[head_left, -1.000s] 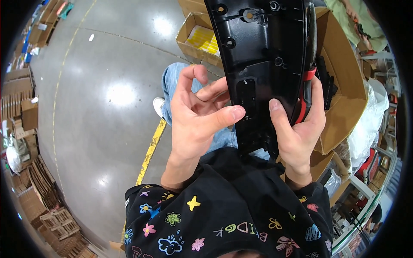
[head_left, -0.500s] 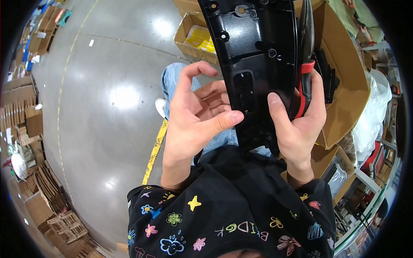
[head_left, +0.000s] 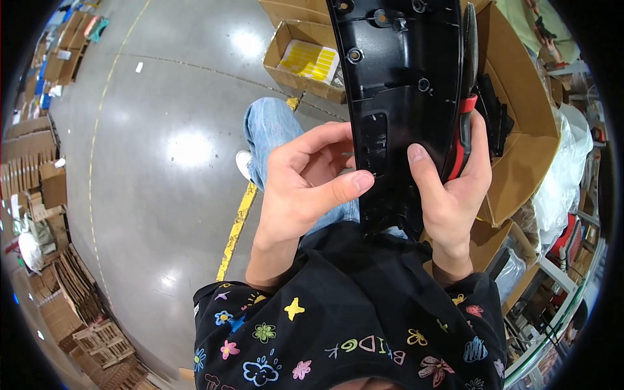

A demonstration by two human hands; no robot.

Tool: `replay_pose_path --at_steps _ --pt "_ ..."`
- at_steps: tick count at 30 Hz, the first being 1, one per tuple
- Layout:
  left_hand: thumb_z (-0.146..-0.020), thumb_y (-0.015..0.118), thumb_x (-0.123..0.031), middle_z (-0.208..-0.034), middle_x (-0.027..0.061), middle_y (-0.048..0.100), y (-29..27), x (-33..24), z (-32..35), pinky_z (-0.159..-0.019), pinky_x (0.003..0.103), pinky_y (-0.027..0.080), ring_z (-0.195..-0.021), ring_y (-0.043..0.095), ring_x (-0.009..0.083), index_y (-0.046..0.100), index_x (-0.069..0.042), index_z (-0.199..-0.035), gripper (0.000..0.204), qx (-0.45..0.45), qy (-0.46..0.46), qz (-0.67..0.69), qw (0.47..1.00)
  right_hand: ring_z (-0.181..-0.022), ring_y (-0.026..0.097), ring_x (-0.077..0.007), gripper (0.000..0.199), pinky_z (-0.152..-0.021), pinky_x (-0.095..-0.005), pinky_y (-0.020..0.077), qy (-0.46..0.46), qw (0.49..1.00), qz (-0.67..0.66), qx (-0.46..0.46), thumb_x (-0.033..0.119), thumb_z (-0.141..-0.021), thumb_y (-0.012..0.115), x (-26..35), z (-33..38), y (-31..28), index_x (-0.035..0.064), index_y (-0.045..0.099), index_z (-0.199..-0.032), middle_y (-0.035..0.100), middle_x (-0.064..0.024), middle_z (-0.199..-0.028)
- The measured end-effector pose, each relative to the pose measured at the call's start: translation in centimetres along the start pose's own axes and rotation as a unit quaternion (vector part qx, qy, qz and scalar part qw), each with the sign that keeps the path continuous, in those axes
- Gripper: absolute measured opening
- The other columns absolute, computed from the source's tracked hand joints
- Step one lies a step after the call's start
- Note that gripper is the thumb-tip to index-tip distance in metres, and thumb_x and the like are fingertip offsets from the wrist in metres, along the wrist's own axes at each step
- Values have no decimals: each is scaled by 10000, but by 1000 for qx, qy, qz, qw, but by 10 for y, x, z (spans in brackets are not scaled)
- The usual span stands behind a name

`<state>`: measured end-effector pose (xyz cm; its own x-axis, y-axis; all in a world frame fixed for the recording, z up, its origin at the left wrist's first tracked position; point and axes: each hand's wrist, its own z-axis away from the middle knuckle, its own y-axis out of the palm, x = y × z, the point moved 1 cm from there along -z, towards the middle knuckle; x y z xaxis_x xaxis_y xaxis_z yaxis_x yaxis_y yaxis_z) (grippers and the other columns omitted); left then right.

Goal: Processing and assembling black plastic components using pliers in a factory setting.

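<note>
A black, short-sleeved cotton top (head_left: pixel 351 325) is being worn, its sleeves ending above the bare forearms. The fabric is being covered by scattered, childlike line drawings in many colours: a yellow four-pointed star (head_left: pixel 294 307), a green flower (head_left: pixel 264 332), a pink flower (head_left: pixel 229 349), a blue-outlined flower (head_left: pixel 259 372), and a blue arch-shaped doodle (head_left: pixel 475 350). Multicoloured lettering is being shown across the chest. Light blue, faded denim jeans (head_left: pixel 273 133) are being worn below, and a white shoe (head_left: pixel 244 164) is being glimpsed beside the knee. No rings, watch or gloves are being worn.
</note>
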<state>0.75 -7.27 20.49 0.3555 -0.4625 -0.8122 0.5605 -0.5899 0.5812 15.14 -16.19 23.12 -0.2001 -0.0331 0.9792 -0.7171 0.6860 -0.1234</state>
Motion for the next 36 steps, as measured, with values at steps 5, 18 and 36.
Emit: replay_pose_path --at_steps 5,18,36 --pt "-773 696 56 -1145 112 585 4 8 0 -882 289 478 -1035 573 158 513 77 -1211 475 3 34 36 999 -841 566 -100 479 -750 -227 466 15 1000 -5 17 -7 -787 625 2 -1 -2 -46 421 -1219 587 -67 -971" --pt "-760 708 36 -1127 129 572 3 8 0 -940 337 446 -1053 562 194 505 99 -1203 491 47 89 -13 995 -933 561 -119 513 -807 -242 460 -26 996 9 82 -12 -800 601 0 0 -9 -34 403 -1272 565 -86 -1072" --pt "-896 614 -206 -732 -35 608 -80 -42 -326 -512 217 359 -586 491 48 666 -46 -945 175 -103 14 -313 944 -811 528 -69 370 -715 -203 446 95 982 -73 -148 36 -886 574 -83 -55 -95 6 427 -1224 569 -27 -993"
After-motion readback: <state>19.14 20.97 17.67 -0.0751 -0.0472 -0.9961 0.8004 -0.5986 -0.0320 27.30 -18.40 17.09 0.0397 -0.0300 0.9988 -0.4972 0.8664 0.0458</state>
